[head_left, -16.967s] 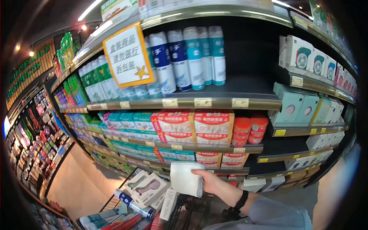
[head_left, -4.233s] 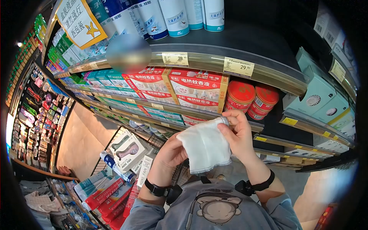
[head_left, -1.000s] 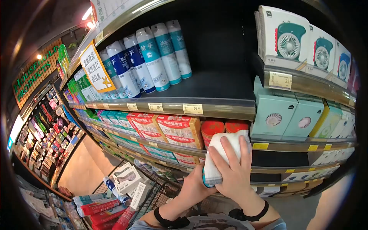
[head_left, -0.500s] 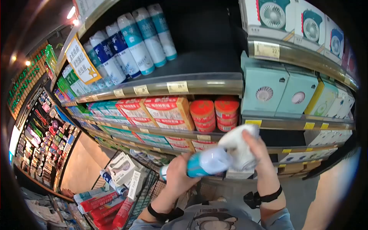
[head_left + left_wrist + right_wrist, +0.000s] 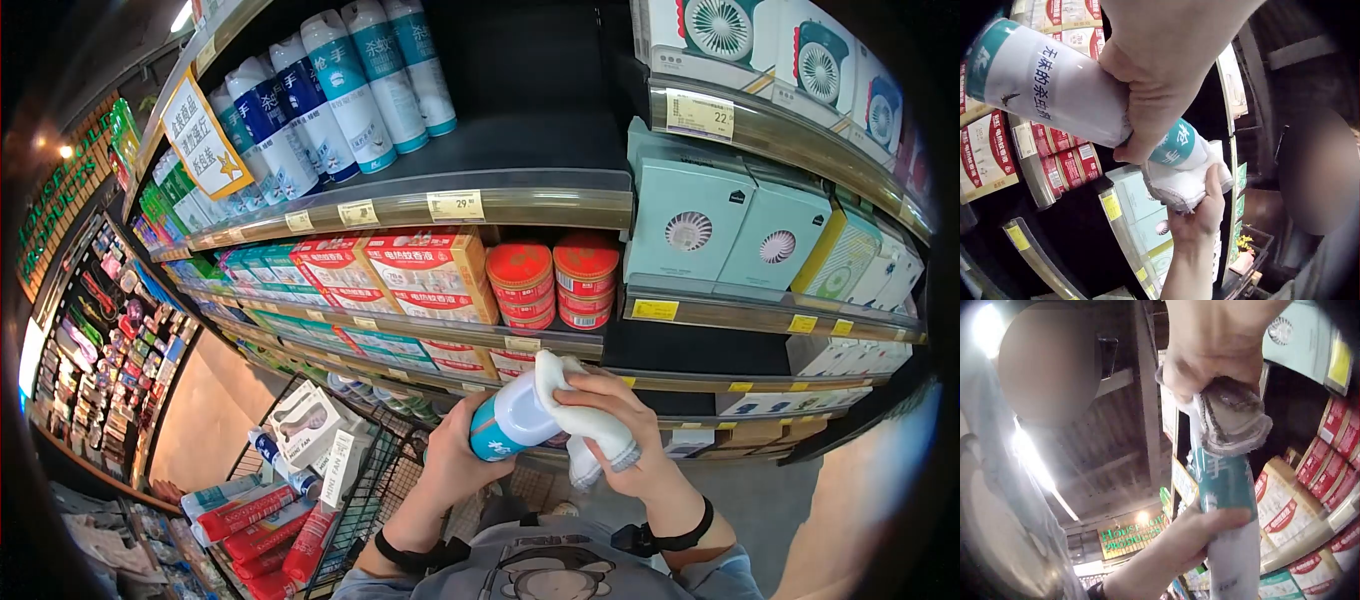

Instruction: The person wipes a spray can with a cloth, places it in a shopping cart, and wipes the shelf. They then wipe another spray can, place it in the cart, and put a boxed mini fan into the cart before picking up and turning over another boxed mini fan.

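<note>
My left hand grips a teal and white insecticide spray can around its body, the can tilted with its top toward the right. A folded white cloth lies against the can's top end, gripped by my right hand. In the left wrist view, the can's lower white part sticks out past the left hand, and the cloth wraps its top. The right wrist view shows the cloth's grey edge bunched under the right hand; the can's tip is hidden.
A shelf edge with price tags runs ahead, more spray cans standing above it. Red tins and mosquito-liquid boxes sit below. Mint fan boxes fill the right shelf. A wire cart holds fan boxes and red packages.
Both hands held the cloth 4.2 s ago, with no can visible. The cloth lay over the can 1.0 s ago, moved to its top end half a second ago, and now partly covers that end.
</note>
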`<action>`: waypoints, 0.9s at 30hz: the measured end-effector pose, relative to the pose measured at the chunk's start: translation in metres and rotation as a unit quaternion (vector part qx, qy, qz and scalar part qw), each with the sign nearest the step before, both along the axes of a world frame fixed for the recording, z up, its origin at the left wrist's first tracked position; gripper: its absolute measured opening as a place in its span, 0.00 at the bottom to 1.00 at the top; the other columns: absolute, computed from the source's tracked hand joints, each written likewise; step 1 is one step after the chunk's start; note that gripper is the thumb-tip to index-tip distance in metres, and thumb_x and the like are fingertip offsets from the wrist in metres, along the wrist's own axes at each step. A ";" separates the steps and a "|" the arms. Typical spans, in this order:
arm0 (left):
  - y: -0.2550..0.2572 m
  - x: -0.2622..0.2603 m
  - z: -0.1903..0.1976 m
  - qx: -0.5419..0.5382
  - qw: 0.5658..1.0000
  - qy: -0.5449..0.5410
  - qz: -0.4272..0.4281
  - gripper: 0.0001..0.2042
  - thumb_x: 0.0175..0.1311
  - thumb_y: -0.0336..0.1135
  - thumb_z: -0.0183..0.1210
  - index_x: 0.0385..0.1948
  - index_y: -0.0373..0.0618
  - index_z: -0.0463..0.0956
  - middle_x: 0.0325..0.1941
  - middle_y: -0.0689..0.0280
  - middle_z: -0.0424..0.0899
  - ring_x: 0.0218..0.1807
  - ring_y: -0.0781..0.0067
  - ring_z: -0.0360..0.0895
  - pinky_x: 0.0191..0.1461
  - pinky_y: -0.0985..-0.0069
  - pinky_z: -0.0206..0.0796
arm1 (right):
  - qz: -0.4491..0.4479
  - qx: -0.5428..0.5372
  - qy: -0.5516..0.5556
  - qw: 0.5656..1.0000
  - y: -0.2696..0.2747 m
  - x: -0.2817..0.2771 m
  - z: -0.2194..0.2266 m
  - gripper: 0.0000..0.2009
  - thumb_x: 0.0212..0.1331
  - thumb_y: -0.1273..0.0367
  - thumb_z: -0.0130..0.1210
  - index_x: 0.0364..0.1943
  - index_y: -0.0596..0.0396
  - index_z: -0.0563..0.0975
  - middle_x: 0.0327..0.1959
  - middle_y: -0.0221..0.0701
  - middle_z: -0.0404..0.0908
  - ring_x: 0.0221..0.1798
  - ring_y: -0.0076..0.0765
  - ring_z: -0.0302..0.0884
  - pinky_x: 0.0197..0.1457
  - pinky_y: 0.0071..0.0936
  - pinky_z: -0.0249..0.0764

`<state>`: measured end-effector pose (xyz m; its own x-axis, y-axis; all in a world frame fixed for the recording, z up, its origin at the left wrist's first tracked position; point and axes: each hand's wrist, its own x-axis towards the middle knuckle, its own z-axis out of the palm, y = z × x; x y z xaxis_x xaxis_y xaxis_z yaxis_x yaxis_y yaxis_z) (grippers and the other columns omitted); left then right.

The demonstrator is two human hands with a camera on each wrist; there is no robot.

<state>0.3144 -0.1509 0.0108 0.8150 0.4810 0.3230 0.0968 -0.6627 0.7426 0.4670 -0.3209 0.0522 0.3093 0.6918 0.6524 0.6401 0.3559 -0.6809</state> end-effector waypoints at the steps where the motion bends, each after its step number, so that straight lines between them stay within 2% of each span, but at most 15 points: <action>1: 0.001 -0.001 0.000 -0.003 1.000 0.001 -0.001 0.35 0.32 0.33 0.71 0.50 0.45 0.66 0.44 0.55 0.79 0.48 0.52 0.77 0.50 0.64 0.70 | 0.004 0.002 0.003 1.000 -0.002 0.002 -0.002 0.19 0.48 0.74 0.54 0.49 0.58 0.77 0.55 0.40 0.73 0.60 0.46 0.68 0.64 0.38 0.61; 3: 0.003 -0.002 0.001 0.003 1.000 0.005 -0.006 0.35 0.32 0.33 0.71 0.50 0.45 0.66 0.43 0.56 0.79 0.47 0.54 0.78 0.49 0.65 0.70 | 0.007 0.001 0.007 1.000 -0.006 0.005 -0.006 0.18 0.49 0.74 0.54 0.47 0.59 0.77 0.53 0.41 0.75 0.57 0.45 0.71 0.61 0.37 0.65; 6: 0.009 -0.003 0.000 -0.057 0.998 -0.001 -0.001 0.34 0.34 0.33 0.71 0.49 0.45 0.66 0.42 0.56 0.79 0.46 0.60 0.78 0.49 0.68 0.69 | -0.036 -0.104 0.285 0.952 -0.009 0.009 -0.014 0.15 0.60 0.69 0.50 0.47 0.65 0.74 0.44 0.38 0.77 0.48 0.30 0.74 0.54 0.26 0.68; 8: 0.014 -0.003 -0.003 -0.118 0.993 -0.005 0.001 0.33 0.36 0.33 0.71 0.49 0.43 0.66 0.41 0.58 0.79 0.45 0.67 0.77 0.48 0.70 0.68 | -0.067 -0.022 0.262 0.962 -0.002 0.009 -0.019 0.14 0.59 0.74 0.49 0.48 0.64 0.74 0.52 0.44 0.73 0.55 0.43 0.73 0.58 0.32 0.67; 10: 0.011 0.001 -0.005 -0.226 0.972 -0.016 -0.061 0.34 0.36 0.33 0.71 0.50 0.41 0.65 0.43 0.59 0.78 0.46 0.71 0.75 0.50 0.71 0.67 | -0.117 0.049 0.113 0.985 0.010 0.001 -0.011 0.16 0.59 0.71 0.50 0.52 0.60 0.73 0.59 0.45 0.68 0.63 0.47 0.64 0.64 0.38 0.60; 11: 0.007 0.003 -0.005 -0.248 0.966 0.004 -0.077 0.36 0.36 0.32 0.72 0.53 0.40 0.64 0.44 0.60 0.77 0.47 0.73 0.73 0.52 0.71 0.66 | -0.079 0.056 0.141 0.985 0.019 -0.008 -0.012 0.20 0.58 0.68 0.53 0.56 0.54 0.72 0.65 0.43 0.61 0.68 0.53 0.55 0.69 0.44 0.51; 12: 0.005 0.007 -0.009 -0.267 0.959 -0.011 -0.098 0.38 0.36 0.30 0.71 0.55 0.40 0.63 0.46 0.60 0.77 0.48 0.73 0.73 0.54 0.71 0.65 | -0.125 0.008 -0.113 0.986 0.024 -0.005 -0.006 0.24 0.56 0.65 0.55 0.59 0.48 0.70 0.69 0.41 0.55 0.71 0.54 0.50 0.70 0.47 0.47; 16: 0.002 0.011 0.017 -0.323 0.934 -0.049 -0.142 0.37 0.37 0.25 0.70 0.57 0.40 0.63 0.48 0.65 0.76 0.51 0.73 0.73 0.56 0.73 0.64 | -0.040 0.041 -0.096 0.994 0.049 -0.020 -0.032 0.29 0.55 0.65 0.56 0.65 0.41 0.65 0.73 0.40 0.43 0.73 0.59 0.38 0.72 0.50 0.40; 18: 0.011 0.006 0.017 -0.416 0.898 -0.019 -0.142 0.36 0.38 0.24 0.69 0.56 0.41 0.64 0.48 0.65 0.77 0.52 0.74 0.73 0.56 0.73 0.66 | 0.048 0.024 0.006 0.999 0.055 -0.023 -0.044 0.31 0.55 0.65 0.56 0.67 0.41 0.61 0.74 0.39 0.39 0.74 0.60 0.33 0.72 0.51 0.38; 19: 0.015 0.007 0.012 -0.474 0.864 -0.056 -0.158 0.35 0.40 0.27 0.71 0.56 0.41 0.65 0.48 0.65 0.77 0.51 0.73 0.74 0.56 0.71 0.67 | 0.096 0.000 0.048 0.994 0.058 -0.025 -0.053 0.34 0.54 0.65 0.57 0.68 0.40 0.59 0.75 0.37 0.37 0.75 0.60 0.30 0.72 0.52 0.38; 20: 0.019 0.006 0.010 -0.474 0.866 -0.058 -0.150 0.35 0.40 0.27 0.71 0.56 0.41 0.65 0.48 0.65 0.77 0.51 0.73 0.74 0.56 0.71 0.67 | 0.104 0.000 0.050 0.993 0.057 -0.027 -0.058 0.34 0.54 0.65 0.57 0.68 0.40 0.59 0.75 0.37 0.37 0.75 0.60 0.30 0.72 0.52 0.38; 22: 0.028 0.005 0.011 -0.566 0.799 -0.138 -0.150 0.35 0.42 0.34 0.73 0.55 0.41 0.65 0.48 0.65 0.77 0.50 0.72 0.75 0.55 0.71 0.67 | 0.121 -0.068 -0.006 0.990 0.055 -0.029 -0.061 0.34 0.54 0.67 0.58 0.68 0.35 0.59 0.74 0.36 0.39 0.74 0.60 0.31 0.72 0.52 0.39; 23: 0.030 0.006 0.014 -0.537 0.819 -0.157 -0.127 0.36 0.43 0.44 0.73 0.54 0.42 0.67 0.48 0.64 0.78 0.50 0.70 0.76 0.54 0.71 0.68 | 0.128 -0.110 -0.015 0.986 0.052 -0.028 -0.060 0.36 0.52 0.69 0.58 0.67 0.31 0.59 0.74 0.37 0.40 0.75 0.57 0.33 0.72 0.52 0.40; 26: 0.048 -0.001 0.014 -0.552 0.797 -0.222 -0.104 0.34 0.46 0.48 0.71 0.53 0.42 0.67 0.48 0.63 0.78 0.49 0.69 0.76 0.53 0.69 0.69 | 0.201 -0.180 -0.065 0.961 0.045 -0.021 -0.069 0.37 0.51 0.72 0.57 0.68 0.29 0.58 0.74 0.37 0.40 0.75 0.52 0.34 0.72 0.53 0.40; 27: 0.054 -0.003 0.015 -0.544 0.799 -0.244 -0.079 0.32 0.49 0.50 0.68 0.53 0.42 0.67 0.47 0.62 0.78 0.49 0.66 0.76 0.51 0.66 0.70 | 0.207 -0.208 -0.049 0.955 0.038 -0.021 -0.066 0.36 0.49 0.74 0.57 0.66 0.32 0.62 0.73 0.38 0.45 0.75 0.48 0.39 0.73 0.47 0.43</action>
